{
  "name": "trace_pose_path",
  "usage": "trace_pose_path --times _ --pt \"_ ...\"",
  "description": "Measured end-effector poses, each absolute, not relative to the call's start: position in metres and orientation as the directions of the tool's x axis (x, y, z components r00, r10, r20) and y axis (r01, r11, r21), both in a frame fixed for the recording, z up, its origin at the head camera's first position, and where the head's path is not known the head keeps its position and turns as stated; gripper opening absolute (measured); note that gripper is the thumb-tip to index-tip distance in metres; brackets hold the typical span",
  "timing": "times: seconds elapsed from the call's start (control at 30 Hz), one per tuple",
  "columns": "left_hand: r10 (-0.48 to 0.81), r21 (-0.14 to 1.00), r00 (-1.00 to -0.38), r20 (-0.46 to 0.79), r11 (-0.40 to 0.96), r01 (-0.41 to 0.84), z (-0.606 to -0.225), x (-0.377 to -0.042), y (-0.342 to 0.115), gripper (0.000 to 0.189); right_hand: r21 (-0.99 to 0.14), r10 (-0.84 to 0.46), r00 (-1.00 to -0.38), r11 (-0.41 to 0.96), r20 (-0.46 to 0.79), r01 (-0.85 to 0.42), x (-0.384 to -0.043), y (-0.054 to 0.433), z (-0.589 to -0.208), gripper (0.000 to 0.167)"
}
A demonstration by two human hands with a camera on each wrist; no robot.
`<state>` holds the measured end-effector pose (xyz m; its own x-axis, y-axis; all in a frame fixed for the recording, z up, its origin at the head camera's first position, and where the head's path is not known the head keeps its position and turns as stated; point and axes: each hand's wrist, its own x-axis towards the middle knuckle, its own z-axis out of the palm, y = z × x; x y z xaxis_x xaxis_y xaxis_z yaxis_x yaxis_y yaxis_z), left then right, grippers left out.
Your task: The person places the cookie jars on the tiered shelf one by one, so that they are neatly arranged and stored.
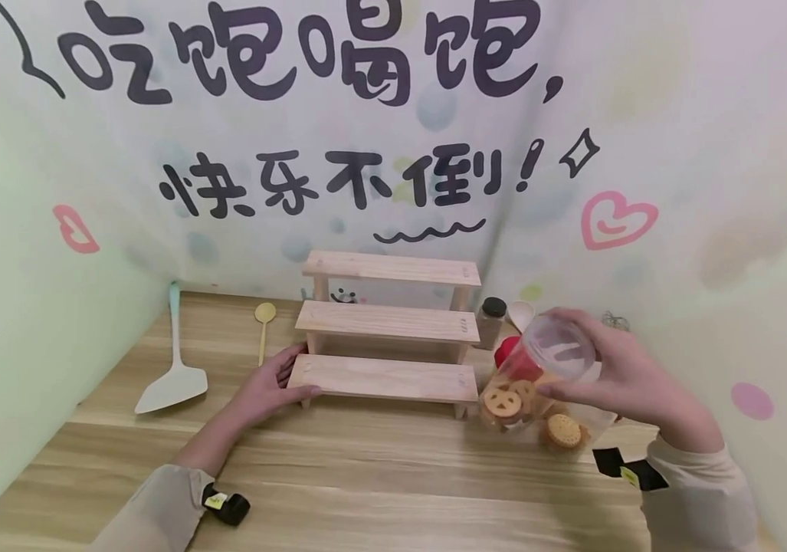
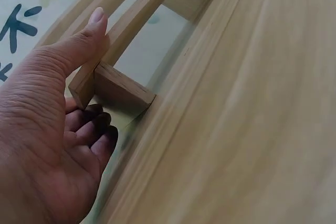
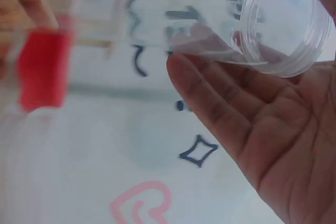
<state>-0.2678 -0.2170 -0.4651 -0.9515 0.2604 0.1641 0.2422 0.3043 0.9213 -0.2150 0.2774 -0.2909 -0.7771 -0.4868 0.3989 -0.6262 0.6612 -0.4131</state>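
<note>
My left hand (image 1: 274,389) grips the left end of the lowest plank of a three-step wooden rack (image 1: 382,377). In the left wrist view the thumb lies along the plank end, and the other fingers curl below it beside the rack's leg (image 2: 125,88). With my right hand (image 1: 624,372) I hold a clear jar (image 1: 559,346) near its upper end, thumb on the near side and fingers behind. The jar leans to the left, with round biscuits (image 1: 503,402) at its lower end. The right wrist view shows its transparent rim (image 3: 310,67) against the palm.
More biscuits (image 1: 564,431) in a clear container lie just right of the held jar. Behind it are a red object (image 1: 517,357), a black-capped bottle (image 1: 493,322), a pale spoon (image 1: 521,314) and a wire whisk (image 1: 615,320). A white spatula (image 1: 174,387) and yellow spoon (image 1: 265,313) lie left.
</note>
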Motion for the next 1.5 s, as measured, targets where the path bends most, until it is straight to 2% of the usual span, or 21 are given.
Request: trace_pose_path --times 0.13,0.27,0.4,0.53,0.7,0.83,1.07,1.3,1.5 --pt "0.264 0.942 -0.955 0.139 0.262 0.209 -0.468 -0.265 -0.219 0.092 -0.497 -0.43 -0.766 0.587 0.478 -0.639 -0.216 0.26 -0.279 0.09" --pt "0.268 0.949 -0.955 0.127 0.248 0.196 -0.468 -0.266 -0.218 0.091 -0.529 -0.293 -0.773 0.59 0.563 -0.61 -0.224 0.229 -0.268 0.089" --pt "0.272 0.949 -0.953 0.135 0.241 0.204 -0.468 -0.269 -0.218 0.088 -0.527 -0.149 -0.695 0.547 0.704 -0.651 -0.241 0.182 -0.261 0.086" --pt "0.265 0.946 -0.953 0.146 0.246 0.213 -0.466 -0.271 -0.22 0.087 -0.554 -0.011 -0.614 0.418 0.79 -0.72 -0.254 0.135 -0.255 0.08" --pt "0.261 0.95 -0.955 0.143 0.235 0.206 -0.462 -0.272 -0.22 0.086 -0.614 0.099 -0.615 0.297 0.782 -0.732 -0.262 0.106 -0.254 0.076" --pt "0.26 0.955 -0.956 0.138 0.219 0.198 -0.463 -0.271 -0.219 0.086 -0.633 0.09 -0.637 0.287 0.765 -0.719 -0.274 0.103 -0.262 0.078" --pt "0.259 0.954 -0.953 0.157 0.208 0.214 -0.467 -0.269 -0.22 0.083 -0.669 -0.015 -0.727 0.378 0.687 -0.64 -0.31 0.097 -0.259 0.087" --pt "0.269 0.953 -0.952 0.148 0.218 0.209 -0.467 -0.27 -0.22 0.083 -0.628 -0.132 -0.764 0.491 0.632 -0.604 -0.334 0.079 -0.241 0.094" --pt "0.256 0.951 -0.956 0.142 0.232 0.203 -0.467 -0.269 -0.22 0.085 -0.615 -0.162 -0.754 0.481 0.637 -0.624 -0.345 0.061 -0.24 0.092"
